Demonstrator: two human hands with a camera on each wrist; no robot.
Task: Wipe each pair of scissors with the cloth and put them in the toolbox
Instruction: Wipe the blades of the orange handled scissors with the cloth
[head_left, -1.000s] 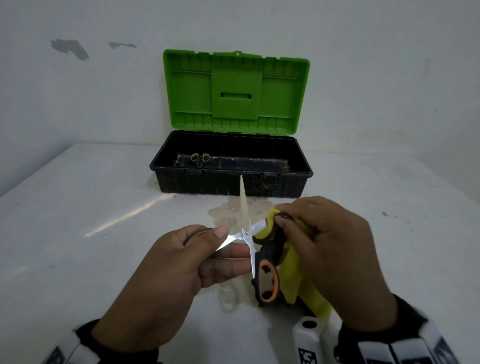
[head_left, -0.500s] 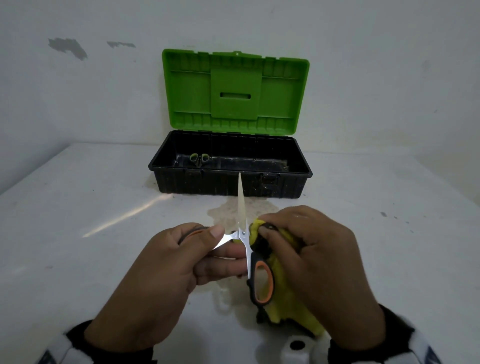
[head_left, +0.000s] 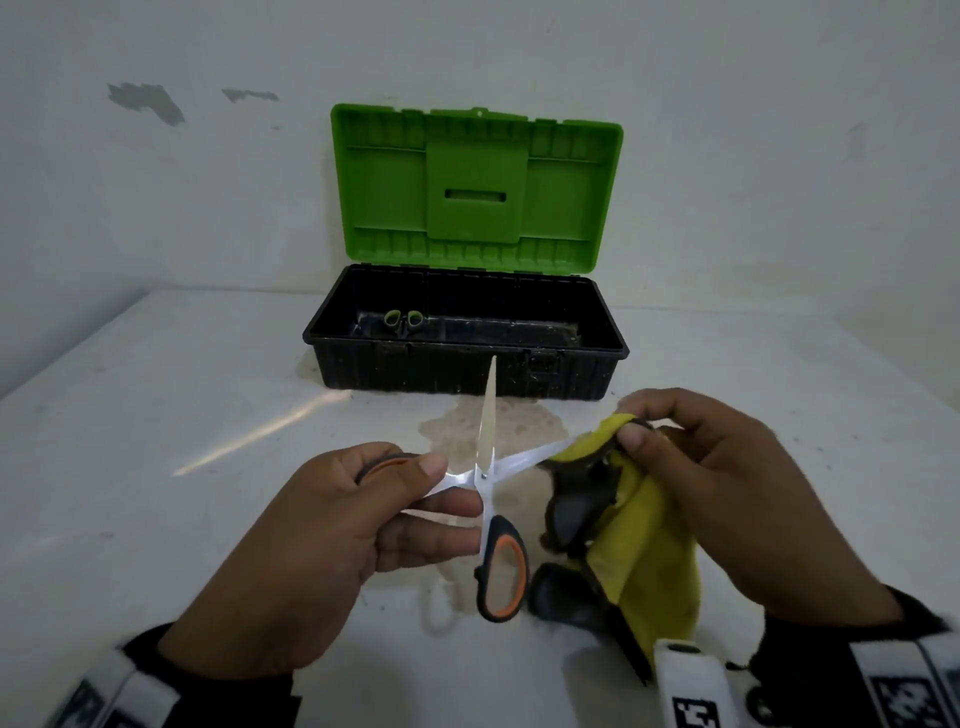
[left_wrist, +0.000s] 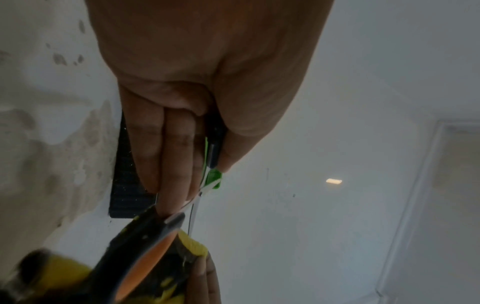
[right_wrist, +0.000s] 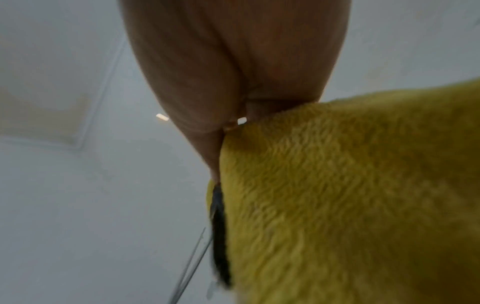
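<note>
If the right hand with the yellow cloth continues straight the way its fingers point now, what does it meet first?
Probably the left hand: the right hand, pinching the yellow cloth on a blade of the orange-and-black-handled scissors, points along it. Depth is unclear.

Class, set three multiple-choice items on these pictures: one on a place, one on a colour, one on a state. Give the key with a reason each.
1. Where does the small pair of scissors lie?
A) in the toolbox B) on the table C) in a hand

2. What colour is the cloth?
A) blue B) yellow C) white

3. How are the held scissors?
A) closed B) blades spread open C) lying flat

Key: A, its loops show inside the black base; B, yellow in the right hand; B, blades crossed apart, left hand on one handle.
</note>
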